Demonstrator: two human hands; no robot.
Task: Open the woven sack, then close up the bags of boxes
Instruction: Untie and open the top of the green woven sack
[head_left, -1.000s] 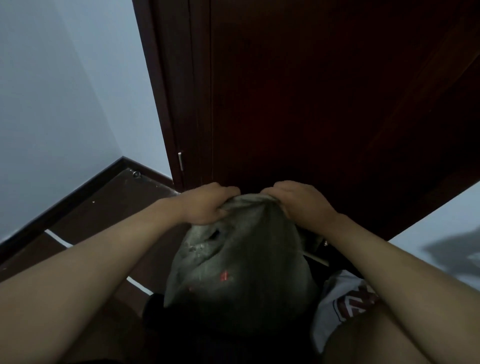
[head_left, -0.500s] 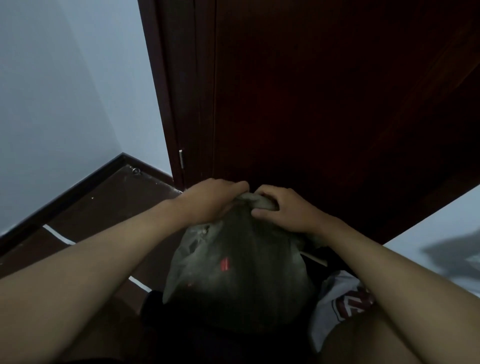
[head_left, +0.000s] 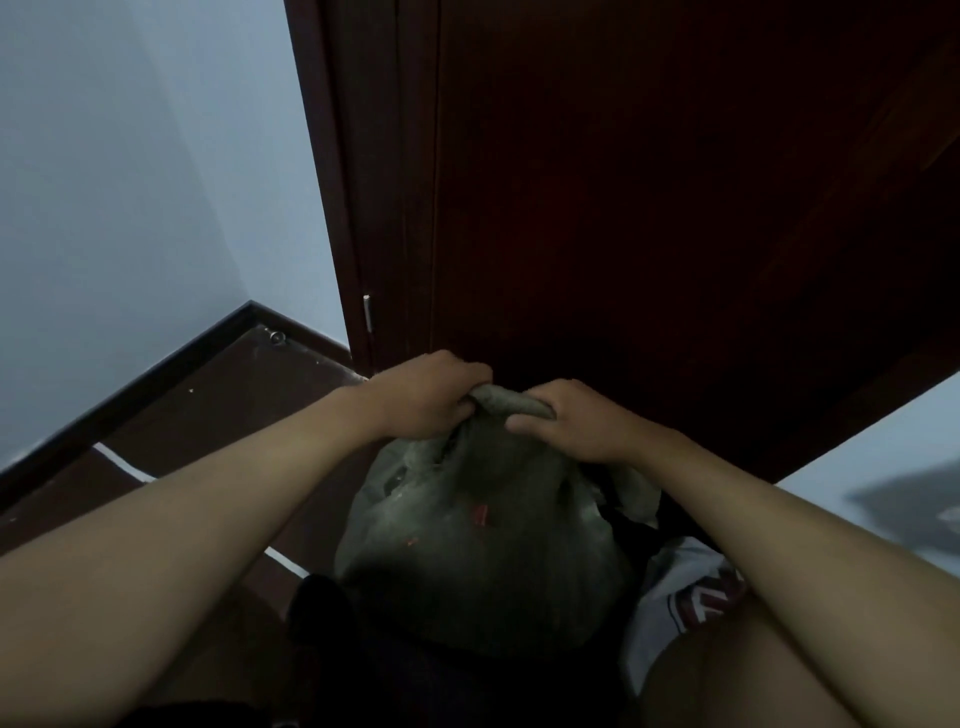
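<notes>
Hemmed in ahead by a dark door (head_left: 675, 208), shut against its frame (head_left: 363, 208), a small hinge (head_left: 367, 312) on the frame's edge. To the left, pale wall (head_left: 130, 182) down to a black skirting (head_left: 156, 379), then dark floor (head_left: 208, 415) crossed by a white stripe (head_left: 124, 467); open floor there, in the corner beside the left forearm. To the right, another pale surface (head_left: 883, 441) close by, cutting off room on that side. Low in the middle, between both forearms and just short of the door: the sack (head_left: 483, 545), grey-green, dull, rounded and full-looking, creased toward the top, with small red marks on its near face. Neck bunched into a twisted roll at the top. Left hand (head_left: 426, 395) curled tight round the left end of that roll; right hand (head_left: 566, 421) curled round the right end, thumb under, knuckles up. Hands almost touching, only a short length of roll between them. White cloth with dark red print (head_left: 691, 587) just right of the sack, under the right forearm.
</notes>
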